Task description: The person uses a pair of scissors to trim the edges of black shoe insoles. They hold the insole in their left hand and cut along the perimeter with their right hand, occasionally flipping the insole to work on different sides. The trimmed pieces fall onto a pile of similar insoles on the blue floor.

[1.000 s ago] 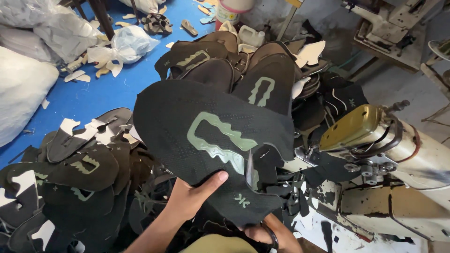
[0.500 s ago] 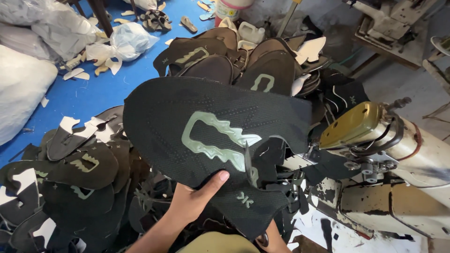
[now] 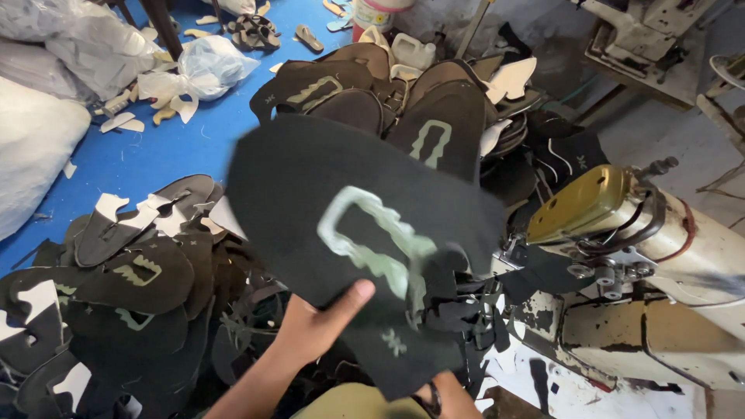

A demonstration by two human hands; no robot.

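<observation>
A large black fabric shoe-upper piece (image 3: pixel 310 194) with a pale green frame-shaped patch is held up in the middle of the head view, blurred from motion. My left hand (image 3: pixel 314 330) grips its lower edge, thumb on top. My right hand (image 3: pixel 446 392) shows only partly at the bottom edge, holding the piece's lower corner next to a small pale green mark. A sewing machine (image 3: pixel 621 233) with a yellowish head stands just right of the piece.
Piles of similar dark cut pieces (image 3: pixel 132 287) lie at the left on the blue floor (image 3: pixel 155 155) and behind (image 3: pixel 388 101). White sacks (image 3: pixel 39 147) and a plastic bag (image 3: pixel 206 66) sit at the far left. A second machine (image 3: pixel 652 39) stands at the top right.
The black piece has swung to the right and toward the camera, now blurred. My right hand shows less at the bottom edge than a second ago.
</observation>
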